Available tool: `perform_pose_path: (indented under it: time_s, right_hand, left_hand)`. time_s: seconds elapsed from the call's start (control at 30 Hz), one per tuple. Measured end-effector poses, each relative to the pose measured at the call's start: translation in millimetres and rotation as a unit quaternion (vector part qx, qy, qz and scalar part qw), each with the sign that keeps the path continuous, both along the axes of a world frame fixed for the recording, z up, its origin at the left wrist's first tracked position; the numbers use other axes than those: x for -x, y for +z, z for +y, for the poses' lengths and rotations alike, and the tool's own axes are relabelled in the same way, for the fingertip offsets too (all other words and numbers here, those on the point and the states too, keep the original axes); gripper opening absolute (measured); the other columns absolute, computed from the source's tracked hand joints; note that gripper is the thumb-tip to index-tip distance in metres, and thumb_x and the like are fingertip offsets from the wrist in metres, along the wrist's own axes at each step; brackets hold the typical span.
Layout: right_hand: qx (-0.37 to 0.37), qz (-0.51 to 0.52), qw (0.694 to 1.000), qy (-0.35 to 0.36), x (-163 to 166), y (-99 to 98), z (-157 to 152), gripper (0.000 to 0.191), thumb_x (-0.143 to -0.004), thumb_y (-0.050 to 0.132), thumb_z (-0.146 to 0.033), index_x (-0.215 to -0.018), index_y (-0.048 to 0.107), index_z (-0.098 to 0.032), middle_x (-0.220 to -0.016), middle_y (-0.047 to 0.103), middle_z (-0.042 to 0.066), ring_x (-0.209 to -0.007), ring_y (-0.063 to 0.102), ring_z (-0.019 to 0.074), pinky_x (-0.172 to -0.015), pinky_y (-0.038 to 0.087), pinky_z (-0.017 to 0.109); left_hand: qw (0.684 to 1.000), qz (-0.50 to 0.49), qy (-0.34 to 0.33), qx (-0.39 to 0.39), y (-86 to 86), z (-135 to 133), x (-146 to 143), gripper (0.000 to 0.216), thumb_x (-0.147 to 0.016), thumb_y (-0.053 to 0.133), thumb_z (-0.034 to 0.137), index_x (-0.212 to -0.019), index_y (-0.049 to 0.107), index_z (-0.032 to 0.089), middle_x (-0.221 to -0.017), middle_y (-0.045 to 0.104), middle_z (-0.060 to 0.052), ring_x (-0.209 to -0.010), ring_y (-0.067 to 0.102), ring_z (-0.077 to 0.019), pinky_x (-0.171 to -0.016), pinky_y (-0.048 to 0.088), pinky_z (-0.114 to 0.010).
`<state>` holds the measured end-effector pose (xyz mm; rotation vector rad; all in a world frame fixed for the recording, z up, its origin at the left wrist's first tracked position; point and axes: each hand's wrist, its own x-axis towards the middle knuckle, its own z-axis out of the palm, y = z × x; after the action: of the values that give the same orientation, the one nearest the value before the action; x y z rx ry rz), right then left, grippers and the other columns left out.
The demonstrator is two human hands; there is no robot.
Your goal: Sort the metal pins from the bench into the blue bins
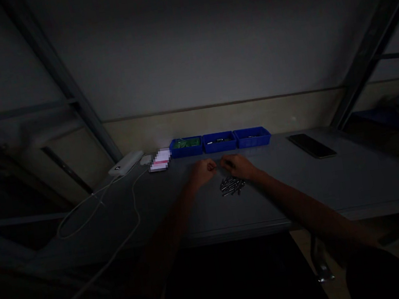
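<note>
My left hand (202, 173) is raised a little over the grey table, its fingers curled together in a pinch. Facing it, a short gap away, my right hand (239, 167) has its fingers closed as well. Whatever either hand holds is too small and dark to make out. Just below my right hand lies a loose pile of slim, shiny metal pieces (231, 186), pen-like or pin-like in shape. Behind the hands stand three blue bins in a row: the left bin (187, 151) has green items, while the middle bin (220, 146) and right bin (253, 142) hold small parts.
On the left are a white power strip (127, 164), a white charger (146, 160), a lit phone (160, 160) and a trailing white cable (135, 202). A dark phone (311, 145) lies at the right. Metal posts flank the grey table (208, 219); a wall backs it.
</note>
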<state>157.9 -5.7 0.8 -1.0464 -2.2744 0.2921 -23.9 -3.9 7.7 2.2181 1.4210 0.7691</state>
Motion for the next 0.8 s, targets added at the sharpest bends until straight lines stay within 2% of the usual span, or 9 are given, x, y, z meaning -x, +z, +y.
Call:
perform_pose_path:
  time_s: [0.4, 0.8]
  right_hand:
    - [-0.002, 0.008, 1.000, 0.003, 2.0, 1.6, -2.5, 0.014, -0.083, 0.048, -0.017, -0.085, 0.061, -0.016, -0.076, 0.063, 0.004, -0.066, 0.053, 0.0127, -0.062, 0.036, 0.022]
    - [-0.002, -0.013, 1.000, 0.008, 2.7, 3.7, -4.9, 0.013, -0.078, 0.049, -0.012, -0.081, 0.062, -0.015, -0.076, 0.062, 0.004, -0.064, 0.051, 0.0117, -0.061, 0.033, 0.021]
  left_hand:
    - [1.000, 0.010, -0.015, -0.024, 1.3, -1.3, 1.6, 0.019, -0.064, 0.054, 0.012, -0.080, 0.065, 0.012, -0.073, 0.066, -0.003, -0.068, 0.059, -0.0148, -0.064, 0.045, -0.024]
    - [0.999, 0.025, -0.025, -0.011, -1.2, -0.3, 0.4, 0.021, -0.065, 0.052, 0.009, -0.078, 0.068, 0.013, -0.071, 0.067, -0.003, -0.066, 0.061, -0.0148, -0.063, 0.046, -0.023]
